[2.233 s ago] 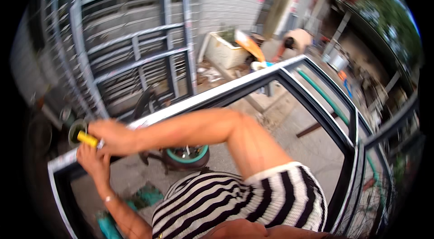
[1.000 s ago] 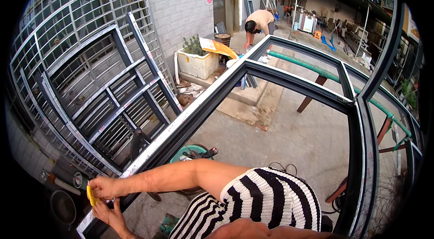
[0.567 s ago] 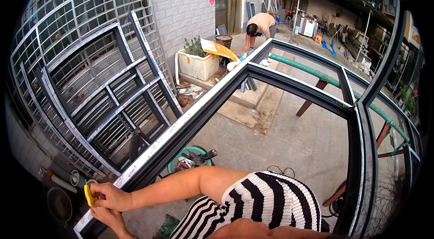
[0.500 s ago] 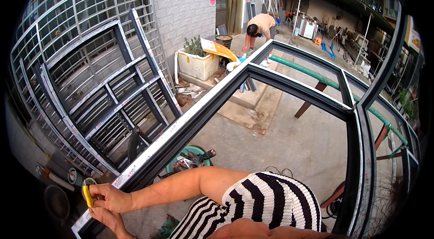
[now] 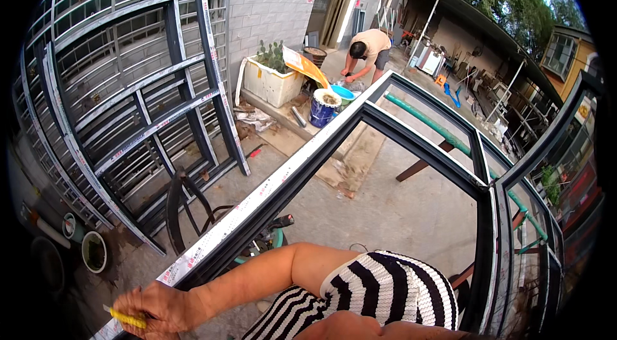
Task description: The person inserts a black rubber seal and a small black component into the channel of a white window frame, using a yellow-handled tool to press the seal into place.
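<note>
My right hand (image 5: 160, 309) is closed around a small yellow-handled knife (image 5: 128, 319), slightly blurred; a short pale blade tip points left. My right arm reaches across from the striped sleeve. The hand is low at the left, over the near end of a long dark window frame (image 5: 283, 176). White protective film with red print covers the frame's upper face. My left hand does not show; the area beneath my right hand is cut off by the lower edge.
Another dark frame (image 5: 144, 137) leans against a metal window grille at left. A green basin (image 5: 277, 237) of tools sits beneath the long frame. Beyond are a paint bucket (image 5: 323, 108), a cactus planter (image 5: 273, 86) and a bending person (image 5: 371, 44). Green-topped trestles (image 5: 427, 123) support the frame.
My right hand has moved lower with the knife, whose tip has swung from upward to leftward. My left hand, beneath it before, has dropped out of sight. The view has shifted.
</note>
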The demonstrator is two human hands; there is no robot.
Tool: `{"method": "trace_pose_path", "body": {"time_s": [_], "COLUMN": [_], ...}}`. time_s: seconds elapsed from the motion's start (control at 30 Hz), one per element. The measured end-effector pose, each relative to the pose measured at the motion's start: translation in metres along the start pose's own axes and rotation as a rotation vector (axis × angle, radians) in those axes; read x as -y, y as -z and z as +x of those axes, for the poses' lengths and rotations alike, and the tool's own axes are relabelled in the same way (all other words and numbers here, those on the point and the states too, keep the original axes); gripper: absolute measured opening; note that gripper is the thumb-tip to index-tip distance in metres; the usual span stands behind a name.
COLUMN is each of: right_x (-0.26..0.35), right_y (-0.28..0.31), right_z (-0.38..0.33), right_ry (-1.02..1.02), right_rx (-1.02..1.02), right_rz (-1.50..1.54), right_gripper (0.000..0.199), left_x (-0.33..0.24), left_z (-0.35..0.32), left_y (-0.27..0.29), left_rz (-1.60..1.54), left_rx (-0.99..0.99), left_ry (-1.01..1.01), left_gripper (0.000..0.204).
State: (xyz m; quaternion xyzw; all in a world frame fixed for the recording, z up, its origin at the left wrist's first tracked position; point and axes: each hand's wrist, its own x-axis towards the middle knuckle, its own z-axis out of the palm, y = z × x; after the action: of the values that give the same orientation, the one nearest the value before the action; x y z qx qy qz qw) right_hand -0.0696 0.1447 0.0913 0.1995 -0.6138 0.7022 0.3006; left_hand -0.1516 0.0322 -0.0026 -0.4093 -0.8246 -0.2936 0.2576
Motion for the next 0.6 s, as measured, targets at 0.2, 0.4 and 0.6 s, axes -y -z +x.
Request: {"method": "trace_pose_path", "body": {"time_s": [0.2,0.4,0.6], "right_x": [-0.031,-0.024,-0.02], "right_y": [0.009,0.033,-0.009], "right_z": [0.014,0.048,0.016], "right_ry": [0.095,-0.536,-0.207], "right_rx": [0.256,0.598,0.025], "right_rz": [-0.03,0.393,0.166], "right_gripper": [0.025,0.023,0.028], "left_x": [-0.005,-0.001,0.004], "left_z": [-0.004,-0.014,-0.015], "left_y": [0.006,0.009,0.009], "left_rz": [-0.043,-0.077,-0.096], "left_rx": [0.027,0.03,0.023], "left_ry": [0.035,0.052,0.073], "left_gripper": [0.047,0.047,0.046]}}
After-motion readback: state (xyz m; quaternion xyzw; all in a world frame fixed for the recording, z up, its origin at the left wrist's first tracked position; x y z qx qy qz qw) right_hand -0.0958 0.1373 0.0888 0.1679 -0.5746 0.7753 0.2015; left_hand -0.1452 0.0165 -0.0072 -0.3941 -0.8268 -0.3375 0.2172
